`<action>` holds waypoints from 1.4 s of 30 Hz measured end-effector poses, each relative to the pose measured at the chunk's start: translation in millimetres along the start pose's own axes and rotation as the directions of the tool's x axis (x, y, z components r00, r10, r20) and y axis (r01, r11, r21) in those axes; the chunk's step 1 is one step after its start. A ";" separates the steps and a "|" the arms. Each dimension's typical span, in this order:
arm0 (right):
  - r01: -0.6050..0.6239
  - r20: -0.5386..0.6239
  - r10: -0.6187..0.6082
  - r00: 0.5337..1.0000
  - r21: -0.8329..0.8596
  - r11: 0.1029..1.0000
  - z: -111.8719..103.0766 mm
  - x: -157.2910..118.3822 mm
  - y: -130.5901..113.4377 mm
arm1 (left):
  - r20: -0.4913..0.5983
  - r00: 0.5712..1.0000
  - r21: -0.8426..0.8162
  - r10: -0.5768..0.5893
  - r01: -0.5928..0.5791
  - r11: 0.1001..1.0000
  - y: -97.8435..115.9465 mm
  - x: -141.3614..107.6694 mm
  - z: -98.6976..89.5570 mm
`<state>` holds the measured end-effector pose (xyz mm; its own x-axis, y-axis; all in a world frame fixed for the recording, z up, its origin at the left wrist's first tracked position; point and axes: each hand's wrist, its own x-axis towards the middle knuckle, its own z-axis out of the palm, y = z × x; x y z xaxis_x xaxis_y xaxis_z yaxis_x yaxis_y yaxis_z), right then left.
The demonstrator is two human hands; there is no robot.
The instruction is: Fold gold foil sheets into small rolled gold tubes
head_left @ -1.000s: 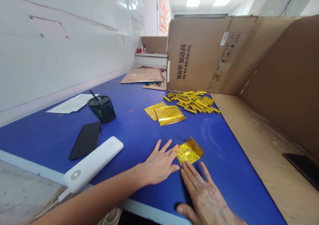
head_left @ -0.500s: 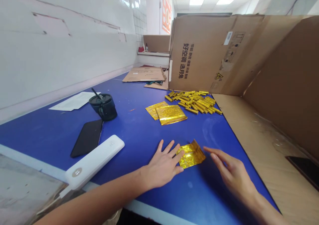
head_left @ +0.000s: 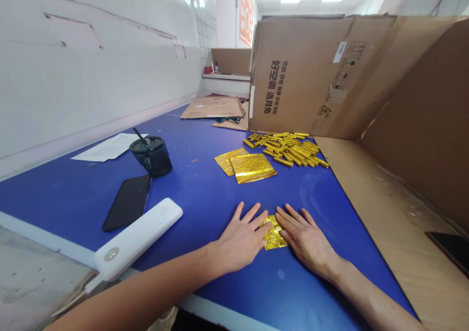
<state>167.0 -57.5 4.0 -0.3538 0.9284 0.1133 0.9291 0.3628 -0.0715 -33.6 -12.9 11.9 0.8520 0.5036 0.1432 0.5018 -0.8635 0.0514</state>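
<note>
A small sheet of gold foil paper point(head_left: 274, 239) lies on the blue table between my two hands, its left and right parts covered by them. My left hand point(head_left: 242, 238) rests flat with fingers spread, its fingertips on the foil's left edge. Over the right part of the foil lies my right hand point(head_left: 306, 236), palm down, fingers stretched out and slightly apart. Beyond them are two flat pieces of stacked gold foil paper point(head_left: 252, 168), one overlapping the other. Farther back, a heap of thin rolled gold foil tubes point(head_left: 293, 151) spreads over the table.
A large cardboard box point(head_left: 304, 77) stands behind the tubes, with cardboard along the right edge. On the left are a dark lidded mug with a straw point(head_left: 156, 157), a black phone point(head_left: 128, 201), a white elongated device point(head_left: 142, 238) and white paper point(head_left: 106, 148).
My right hand has moved left and down from beside the foil onto it. The foil's raised right edge is now under that hand. My left hand stays nearly in place.
</note>
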 end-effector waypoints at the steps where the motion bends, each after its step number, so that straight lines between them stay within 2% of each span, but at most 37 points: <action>1: -0.002 -0.001 0.002 1.000 -0.017 1.000 -0.5 0.2 -0.7 | -0.017 1.000 0.007 0.002 -0.002 1.000 2.2 0.8 -1.3; 4: -0.026 -0.013 0.025 1.000 -0.062 0.998 -0.6 1.0 -3.8 | -0.033 0.999 -0.001 0.042 -0.042 0.999 10.1 4.0 -5.4; 8: -0.067 -0.019 0.065 0.998 -0.095 0.993 1.7 0.9 -8.5 | 0.007 0.995 -0.020 0.099 -0.099 0.995 19.9 6.3 -4.3; 12: -0.072 -0.013 0.071 0.997 -0.095 0.993 2.7 -0.1 -9.9 | -0.004 0.999 -0.009 0.038 -0.038 0.999 29.9 0.6 4.5; 16: -0.083 0.012 0.085 0.996 -0.102 0.991 0.5 -1.6 -11.7 | 0.044 0.999 -0.047 -0.009 0.011 0.999 36.8 -5.4 8.6; 24: -0.128 0.000 0.128 0.992 -0.081 0.988 2.0 -9.6 -16.6 | 0.087 0.993 -0.114 0.078 -0.067 0.991 26.4 -7.6 1.2; 32: -0.030 0.078 0.031 0.996 -0.016 0.999 0.6 -17.9 -10.7 | 0.100 0.988 -0.199 0.117 -0.095 0.975 29.4 -8.9 -3.1; 38: -0.058 0.104 0.059 0.993 -0.005 0.998 4.7 -17.6 -14.0 | 0.165 0.976 -0.298 0.144 -0.090 0.950 27.4 -8.5 -6.3; 42: -0.106 0.169 0.094 0.981 0.064 0.992 -5.5 -16.0 -14.4 | 0.181 0.972 -0.332 0.149 -0.082 0.940 27.1 -8.5 -7.2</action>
<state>159.9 -78.0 8.6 -0.2779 0.9585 -0.0633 0.9526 0.2665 -0.1466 -28.4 -40.8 19.2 0.9300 0.3663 -0.0317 0.3519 -0.8619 0.3651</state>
